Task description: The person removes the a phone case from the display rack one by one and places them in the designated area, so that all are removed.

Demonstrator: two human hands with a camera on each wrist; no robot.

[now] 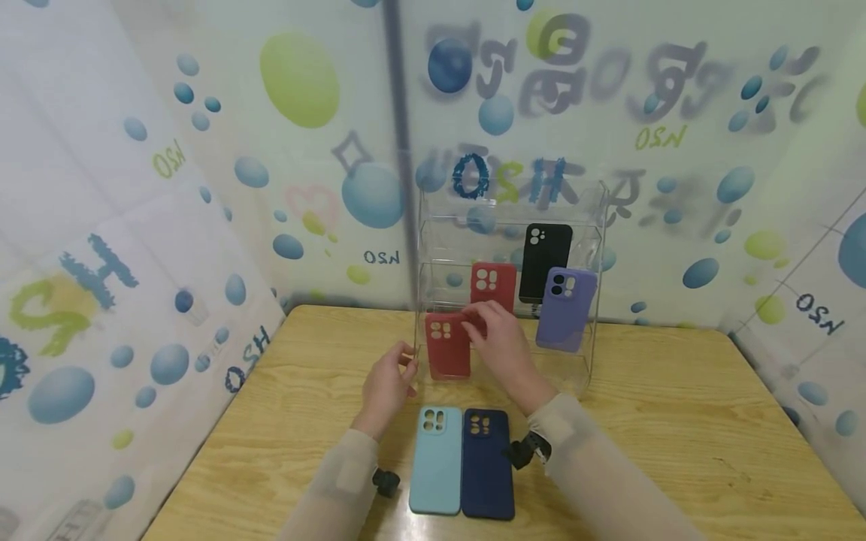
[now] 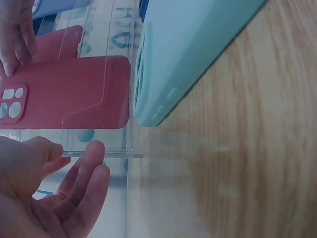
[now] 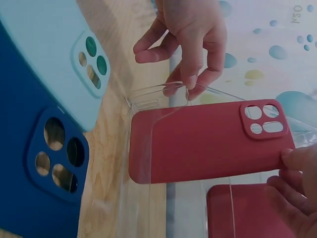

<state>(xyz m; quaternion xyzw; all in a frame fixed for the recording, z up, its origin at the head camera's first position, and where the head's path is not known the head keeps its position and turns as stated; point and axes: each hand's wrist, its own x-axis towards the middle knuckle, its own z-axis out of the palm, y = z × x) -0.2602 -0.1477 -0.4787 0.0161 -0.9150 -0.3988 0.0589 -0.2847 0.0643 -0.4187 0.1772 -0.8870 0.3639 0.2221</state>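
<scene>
My right hand point(image 1: 504, 347) pinches the top corner of a red phone case point(image 1: 449, 359), which stands in the lowest tier of a clear stepped display rack point(image 1: 443, 219). At the rack's left side, my left hand point(image 1: 387, 385) holds the clear edge between thumb and fingers. In the right wrist view the red case point(image 3: 198, 144) sits behind the clear front lip, its camera cutouts at the upper end. Behind it, another red case point(image 1: 497, 276) stands one tier up, partly covered by my right hand.
A purple case point(image 1: 568, 319) and a black case point(image 1: 541, 263) stand on the rack's right side. Flat on the wooden table point(image 1: 676, 421), a light blue case point(image 1: 435, 466) and a dark blue case point(image 1: 487, 473) lie side by side before the rack. A patterned curtain point(image 1: 304, 248) hangs behind.
</scene>
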